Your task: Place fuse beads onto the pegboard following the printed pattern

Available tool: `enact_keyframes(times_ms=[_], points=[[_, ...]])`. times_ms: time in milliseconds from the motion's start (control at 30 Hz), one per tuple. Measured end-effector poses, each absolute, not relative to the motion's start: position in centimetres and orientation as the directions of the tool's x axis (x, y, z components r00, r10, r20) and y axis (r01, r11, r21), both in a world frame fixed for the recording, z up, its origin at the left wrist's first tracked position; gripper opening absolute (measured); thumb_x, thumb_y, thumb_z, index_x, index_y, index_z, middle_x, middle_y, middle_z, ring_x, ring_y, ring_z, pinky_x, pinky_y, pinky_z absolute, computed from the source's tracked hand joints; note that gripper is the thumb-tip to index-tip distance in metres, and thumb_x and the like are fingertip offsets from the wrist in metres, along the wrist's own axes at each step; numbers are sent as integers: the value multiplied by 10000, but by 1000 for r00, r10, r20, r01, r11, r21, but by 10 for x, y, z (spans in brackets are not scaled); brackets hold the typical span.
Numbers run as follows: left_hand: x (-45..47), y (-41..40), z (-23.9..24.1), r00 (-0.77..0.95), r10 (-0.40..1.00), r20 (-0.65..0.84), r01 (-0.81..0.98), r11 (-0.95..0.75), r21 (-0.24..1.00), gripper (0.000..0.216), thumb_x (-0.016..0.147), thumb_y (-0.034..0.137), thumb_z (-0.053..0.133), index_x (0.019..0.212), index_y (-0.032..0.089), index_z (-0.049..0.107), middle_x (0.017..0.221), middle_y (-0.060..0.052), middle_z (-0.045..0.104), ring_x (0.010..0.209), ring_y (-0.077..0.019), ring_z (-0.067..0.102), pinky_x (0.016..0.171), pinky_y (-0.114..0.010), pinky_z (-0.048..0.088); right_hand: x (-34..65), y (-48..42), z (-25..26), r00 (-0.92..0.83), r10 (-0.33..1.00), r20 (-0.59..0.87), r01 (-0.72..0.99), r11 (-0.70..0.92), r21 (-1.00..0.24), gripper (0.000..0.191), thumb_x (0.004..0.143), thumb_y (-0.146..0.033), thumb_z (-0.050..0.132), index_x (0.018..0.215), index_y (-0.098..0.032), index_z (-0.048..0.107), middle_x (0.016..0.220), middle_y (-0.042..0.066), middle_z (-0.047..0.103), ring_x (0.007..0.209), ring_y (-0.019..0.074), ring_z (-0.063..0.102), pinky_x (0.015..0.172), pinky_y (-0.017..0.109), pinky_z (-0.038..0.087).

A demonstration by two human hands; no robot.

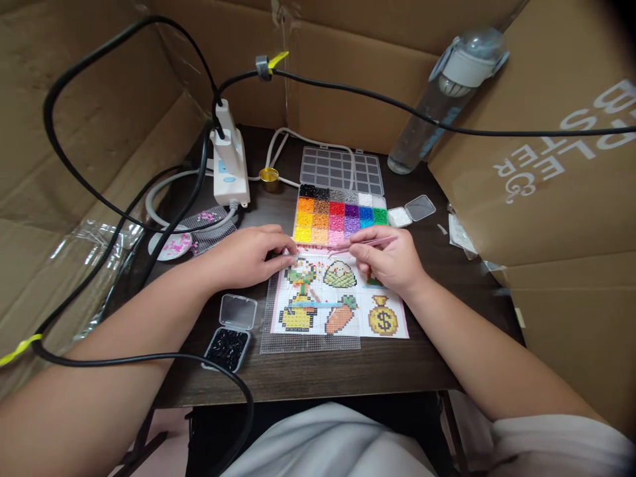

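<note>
My right hand [390, 260] grips pink tweezers [370, 243] between thumb and fingers, their tips pointing left above the top of the pattern sheet [405, 311]. My left hand [256, 255] lies at the upper left corner of a clear pegboard [308, 343], thumb and index finger a little apart. The pegboard covers the left part of the sheet, whose pixel pictures include a carrot [340, 317] and a money bag [383, 317]. Coloured beads lie over the upper left picture. Just beyond both hands is a compartment box of bright beads [336, 224], its lid [342, 173] folded back.
Black beads [227, 349] fill a small box at front left. A box of white beads [399, 216] stands right. Left are a power strip [231, 169], a white dish [155, 246] with pink beads, and looping black cables [134, 358]. A bottle [427, 112] leans against cardboard walls [348, 73].
</note>
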State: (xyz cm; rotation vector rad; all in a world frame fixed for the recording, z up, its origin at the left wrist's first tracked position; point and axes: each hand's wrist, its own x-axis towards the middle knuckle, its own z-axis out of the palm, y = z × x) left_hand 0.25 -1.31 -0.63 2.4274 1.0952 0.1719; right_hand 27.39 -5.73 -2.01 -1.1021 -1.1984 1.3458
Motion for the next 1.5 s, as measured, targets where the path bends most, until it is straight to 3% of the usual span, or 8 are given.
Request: enact_keyframes(times_ms=[167, 433, 1167, 1500], points=[[4, -15, -5, 672, 736, -76, 677, -570, 466, 315, 942, 427, 565, 1079, 223, 761, 994, -64, 691, 853, -199, 652, 769, -319, 468, 255, -67, -19, -211, 976, -45, 8, -44, -999, 127, 708, -287, 887, 757, -191, 819, 710, 57, 781, 427, 72, 542, 396, 215, 472], [4, -16, -4, 661, 745, -83, 689, -561, 459, 310, 943, 425, 575, 1090, 224, 761, 1002, -63, 691, 874, -205, 658, 785, -319, 473, 250, -65, -23, -255, 964, -72, 79, -54, -995, 144, 698, -305, 896, 740, -192, 817, 635, 40, 739, 418, 73, 494, 386, 217, 403], [5, -17, -3, 657, 749, -89, 693, -553, 463, 310, 947, 432, 581, 1083, 223, 766, 1010, -65, 694, 916, -222, 667, 810, -329, 477, 247, -65, -23, -276, 959, -61, 103, -34, -994, 91, 711, -273, 865, 736, -194, 827, 649, 48, 745, 441, 76, 499, 406, 219, 392], [6, -17, -3, 656, 748, -98, 698, -554, 454, 309, 951, 428, 588, 1097, 223, 767, 1005, -63, 688, 914, -217, 666, 808, -325, 479, 249, -65, -21, -248, 965, -86, 76, -69, -995, 141, 722, -295, 861, 762, -165, 825, 478, -11, 611, 381, 66, 455, 373, 214, 360]])
